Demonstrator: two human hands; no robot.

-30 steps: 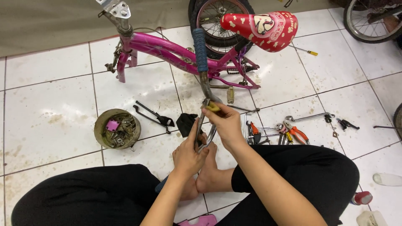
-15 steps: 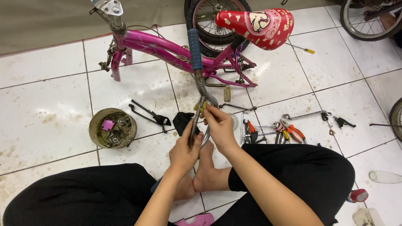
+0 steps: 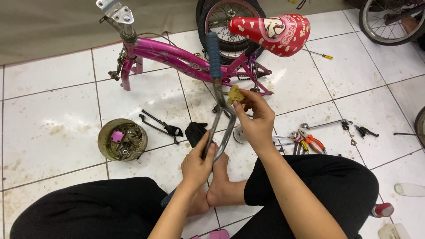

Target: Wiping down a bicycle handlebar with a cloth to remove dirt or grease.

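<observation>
The white tiled floor (image 3: 53,110) carries a round metal tin of small parts (image 3: 122,139) left of the fingers, orange-handled pliers (image 3: 312,140) to their right.

Even, bright overhead light on the white floor tiles (image 3: 53,119) — soft shadows only, no hard glare. My hands and the bike frame (image 3: 172,55) read sharp. Slight wide-angle bending at the edges — corners a bit softer.
</observation>
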